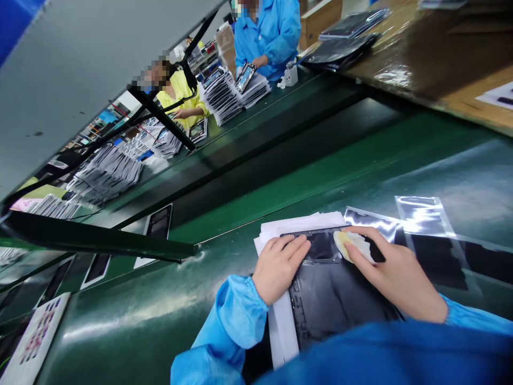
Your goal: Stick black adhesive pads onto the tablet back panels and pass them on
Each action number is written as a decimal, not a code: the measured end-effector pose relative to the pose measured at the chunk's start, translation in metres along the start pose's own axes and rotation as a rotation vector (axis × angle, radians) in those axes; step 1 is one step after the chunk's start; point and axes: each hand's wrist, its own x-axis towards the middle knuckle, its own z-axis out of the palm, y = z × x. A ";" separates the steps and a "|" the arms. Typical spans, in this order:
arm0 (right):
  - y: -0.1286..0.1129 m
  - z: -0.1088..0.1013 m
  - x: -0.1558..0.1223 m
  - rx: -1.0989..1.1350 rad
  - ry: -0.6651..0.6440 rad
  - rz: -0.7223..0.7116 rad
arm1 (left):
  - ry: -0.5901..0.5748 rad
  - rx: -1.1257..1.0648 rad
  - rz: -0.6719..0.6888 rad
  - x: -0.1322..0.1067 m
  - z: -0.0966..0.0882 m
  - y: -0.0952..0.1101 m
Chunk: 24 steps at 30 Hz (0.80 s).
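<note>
In front of me a black tablet-like panel [336, 291], with small parts along its edge, lies on a stack of white sheets [282, 326]. My left hand [280, 264] rests flat on the panel's upper left corner, fingers stretched out. With my right hand [396, 272] I pinch a white and yellowish wiping pad [352, 247] between thumb and fingers. That pad touches the upper right part of the panel, beside a dark rectangular section [320, 247]. The blue cloth of my clothing hides the panel's lower end.
Clear plastic films [425, 214] lie on the green bench at right. Flat panels [158, 222] sit on the sunken conveyor strip behind a black metal bar [100, 235]. Across it, co-workers in blue [266, 32] and yellow handle panels beside tall stacks [222, 96]. A brown board [441, 64] juts in at upper right.
</note>
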 end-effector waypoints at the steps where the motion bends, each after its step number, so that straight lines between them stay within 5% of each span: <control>1: -0.001 0.000 0.000 0.004 0.004 -0.001 | 0.000 -0.003 -0.018 -0.001 0.001 0.000; 9: 0.002 0.000 0.000 -0.069 0.009 -0.034 | -0.003 -0.006 0.014 -0.020 -0.004 0.002; 16: -0.016 0.022 0.003 -0.170 -0.036 -0.281 | -0.017 0.066 0.022 -0.029 -0.004 0.001; 24: 0.004 -0.002 0.007 -0.216 0.062 -0.114 | 0.061 -0.021 0.014 -0.024 -0.006 0.003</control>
